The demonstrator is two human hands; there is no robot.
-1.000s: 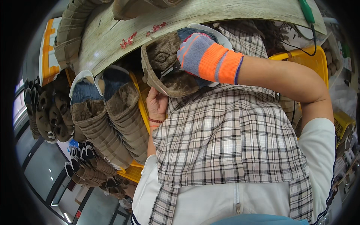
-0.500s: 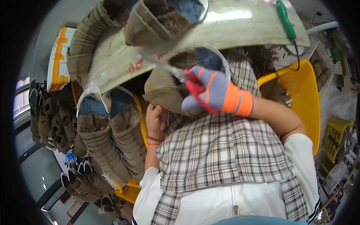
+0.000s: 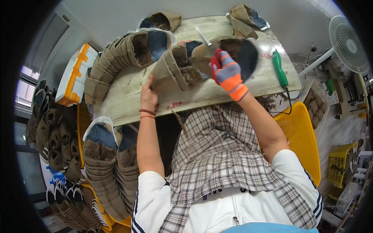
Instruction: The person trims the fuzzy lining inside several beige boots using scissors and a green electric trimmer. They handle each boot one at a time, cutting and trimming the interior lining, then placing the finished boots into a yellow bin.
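Observation:
On the table, my bare left hand (image 3: 149, 95) grips the left end of a short nest of khaki shoe uppers (image 3: 169, 72) with brown fuzzy lining; its thumb shows and most fingers are hidden behind. My right hand (image 3: 229, 75), in a grey and orange glove, is closed around red-handled scissors (image 3: 216, 66), their metal blades pointing up and away. Right against that hand is another shoe upper (image 3: 248, 58) with a dark blue lining, smeared by motion; whether the glove also grips it I cannot tell.
A long curved stack of uppers (image 3: 112, 54) stands left on the table (image 3: 130, 91). Further back are loose uppers (image 3: 244, 19). A green corded tool (image 3: 279, 70) lies right. Yellow bins (image 3: 301, 132) flank me; more stacked uppers (image 3: 103, 167) stand at lower left. A fan (image 3: 347, 44) stands far right.
Both hands have moved from above my lap forward over the table. The upper that was at my lap is gone from there. My left hand now touches the nested uppers; the scissors stay in my right hand.

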